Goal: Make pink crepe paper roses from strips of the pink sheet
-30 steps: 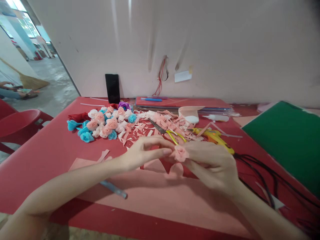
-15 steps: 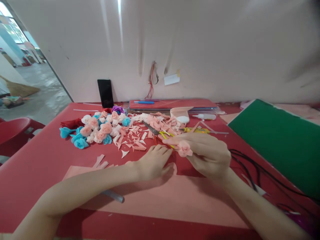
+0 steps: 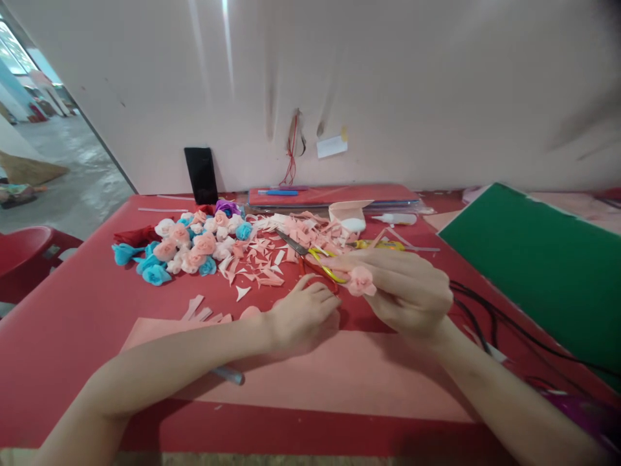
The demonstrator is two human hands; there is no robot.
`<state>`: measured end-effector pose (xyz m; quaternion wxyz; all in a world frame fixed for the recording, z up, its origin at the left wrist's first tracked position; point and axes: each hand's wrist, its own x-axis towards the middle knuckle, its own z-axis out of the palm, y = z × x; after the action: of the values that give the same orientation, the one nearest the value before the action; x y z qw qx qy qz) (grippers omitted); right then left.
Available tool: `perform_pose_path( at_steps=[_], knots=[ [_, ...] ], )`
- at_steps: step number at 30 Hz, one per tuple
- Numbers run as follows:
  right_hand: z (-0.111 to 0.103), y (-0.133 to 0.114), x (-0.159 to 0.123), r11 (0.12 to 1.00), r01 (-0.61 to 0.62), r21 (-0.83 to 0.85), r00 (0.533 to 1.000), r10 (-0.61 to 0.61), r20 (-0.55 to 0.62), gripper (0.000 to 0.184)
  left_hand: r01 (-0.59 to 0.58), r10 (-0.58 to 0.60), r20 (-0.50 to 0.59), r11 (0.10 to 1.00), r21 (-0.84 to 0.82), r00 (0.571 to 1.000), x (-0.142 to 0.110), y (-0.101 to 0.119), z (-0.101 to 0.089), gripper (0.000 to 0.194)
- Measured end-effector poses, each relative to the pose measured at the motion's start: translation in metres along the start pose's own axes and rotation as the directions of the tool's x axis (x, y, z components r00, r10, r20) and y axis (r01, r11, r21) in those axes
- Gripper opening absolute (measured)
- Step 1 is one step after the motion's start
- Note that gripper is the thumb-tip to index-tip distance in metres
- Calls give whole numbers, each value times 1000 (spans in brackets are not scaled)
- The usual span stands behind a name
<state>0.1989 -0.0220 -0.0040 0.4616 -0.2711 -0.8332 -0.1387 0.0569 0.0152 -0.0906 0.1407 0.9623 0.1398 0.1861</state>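
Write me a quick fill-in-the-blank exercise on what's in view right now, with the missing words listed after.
1. The right hand holds a small flower coloured ____.
2. In the picture, the flower pile lies to the ____ of the scissors.
3. The phone leans on the wall, its visible face coloured ____.
4. The large flat panel near the picture's right edge is coloured ____.

Missing words: pink; left; black; green.

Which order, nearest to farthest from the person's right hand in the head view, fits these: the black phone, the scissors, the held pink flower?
1. Pink flower: held by the right hand.
2. Scissors: on the table, to the flower's left.
3. Black phone: far left, propped at the back wall.
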Motion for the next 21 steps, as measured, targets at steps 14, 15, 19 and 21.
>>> perform_pose_path(
  at_steps=[14,15,19,21],
  knots=[
    [-1,-3,4,999,-30,-44,999,29,-36,20,200,-164,139,929,-312,977,3,-2,-13,13],
    [-1,-4,4,999,-36,-38,998,35,-43,20,221,-180,152,918,-328,972,4,-2,-16,13],
    [-5,-5,4,996,-88,-33,993,85,-87,21,323,-276,176,871,-369,945,7,-1,-29,13],
    [-7,-5,4,993,-112,-26,988,108,-112,29,369,-318,192,851,-375,928,8,-1,-34,10]
  ],
)
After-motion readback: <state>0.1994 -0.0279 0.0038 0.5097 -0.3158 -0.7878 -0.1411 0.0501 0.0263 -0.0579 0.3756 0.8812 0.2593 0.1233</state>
